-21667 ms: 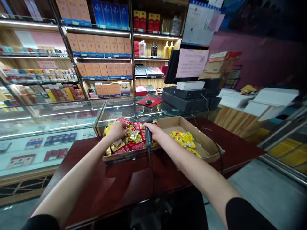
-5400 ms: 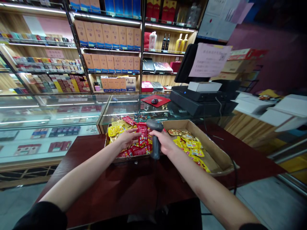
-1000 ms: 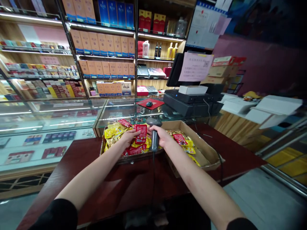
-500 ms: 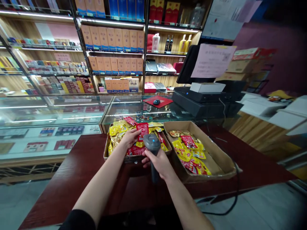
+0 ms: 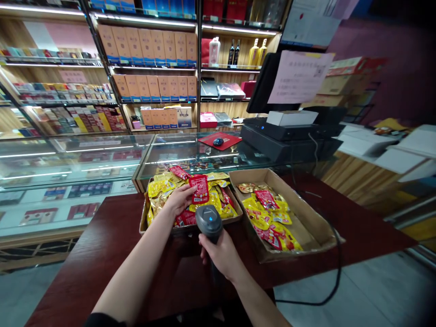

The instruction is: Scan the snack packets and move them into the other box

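My left hand (image 5: 182, 198) pinches a red snack packet (image 5: 199, 189) by its left edge, holding it up over the left cardboard box (image 5: 180, 229). That box is heaped with yellow and red packets (image 5: 161, 186). My right hand (image 5: 221, 254) is wrapped round the grip of a dark grey barcode scanner (image 5: 209, 221), whose top shows a small blue light. The scanner's head points toward the red packet and stands a little apart from it. To the right, a second cardboard box (image 5: 306, 218) holds fewer yellow and red packets (image 5: 269, 218), lying mostly in its left half.
Both boxes rest on a dark red wooden table (image 5: 112, 245). Behind it runs a glass display counter (image 5: 180, 156) with a mouse (image 5: 218, 141) on a red mat. A monitor (image 5: 262, 84) stands at the back right. A black cable (image 5: 335, 281) loops past the table's right front edge.
My right hand has drawn the scanner back toward me and slightly left, away from the red packet. The packet stays in my left hand, now fully in sight. The camera view has shifted slightly.
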`<state>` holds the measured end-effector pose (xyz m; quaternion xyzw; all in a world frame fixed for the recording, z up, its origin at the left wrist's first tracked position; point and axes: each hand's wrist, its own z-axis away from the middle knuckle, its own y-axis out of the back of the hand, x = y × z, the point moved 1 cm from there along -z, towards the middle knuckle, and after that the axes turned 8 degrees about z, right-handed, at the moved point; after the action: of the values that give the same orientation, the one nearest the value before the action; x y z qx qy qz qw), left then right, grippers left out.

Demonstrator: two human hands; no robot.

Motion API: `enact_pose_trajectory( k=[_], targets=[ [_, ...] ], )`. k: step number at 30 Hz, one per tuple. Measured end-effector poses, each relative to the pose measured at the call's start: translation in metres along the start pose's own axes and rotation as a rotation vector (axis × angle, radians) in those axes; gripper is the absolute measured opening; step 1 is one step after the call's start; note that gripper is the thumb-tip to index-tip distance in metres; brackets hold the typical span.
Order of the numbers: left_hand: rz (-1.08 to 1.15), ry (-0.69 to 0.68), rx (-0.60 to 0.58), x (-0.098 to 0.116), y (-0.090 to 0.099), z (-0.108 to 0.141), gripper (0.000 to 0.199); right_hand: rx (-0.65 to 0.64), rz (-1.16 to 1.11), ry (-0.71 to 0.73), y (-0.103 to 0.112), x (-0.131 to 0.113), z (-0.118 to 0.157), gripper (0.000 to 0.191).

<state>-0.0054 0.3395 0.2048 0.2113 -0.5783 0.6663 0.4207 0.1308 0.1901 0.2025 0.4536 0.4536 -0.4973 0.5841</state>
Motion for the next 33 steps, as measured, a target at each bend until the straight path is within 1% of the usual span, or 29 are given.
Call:
enact_pose_trajectory(
  k=[4,7,16,22,28,31,33],
  targets=[
    [0.009,-0.003,-0.032,0.0,0.0,0.002,0.028,-0.015,-0.002,0.005,-0.005,0.0,-0.002,0.025],
    [0.014,0.0,-0.029,0.0,0.0,0.003,0.027,-0.021,0.004,0.009,-0.007,0.0,-0.004,0.026],
    [0.051,0.013,-0.019,0.001,0.003,0.001,0.031,-0.008,0.026,0.003,-0.006,-0.008,-0.006,0.026],
    [0.049,0.003,-0.049,0.001,0.002,0.003,0.03,-0.001,0.031,0.007,-0.005,-0.009,-0.005,0.025],
    [0.05,0.022,0.038,0.001,0.002,0.001,0.027,0.006,0.015,0.006,-0.006,-0.006,-0.002,0.025],
    [0.055,0.012,-0.006,0.001,0.001,0.003,0.027,0.007,-0.004,-0.004,-0.002,-0.012,-0.001,0.026],
    [0.053,0.007,-0.022,0.003,0.001,0.005,0.027,-0.009,-0.097,0.028,0.007,-0.023,-0.005,0.026]
  ],
)
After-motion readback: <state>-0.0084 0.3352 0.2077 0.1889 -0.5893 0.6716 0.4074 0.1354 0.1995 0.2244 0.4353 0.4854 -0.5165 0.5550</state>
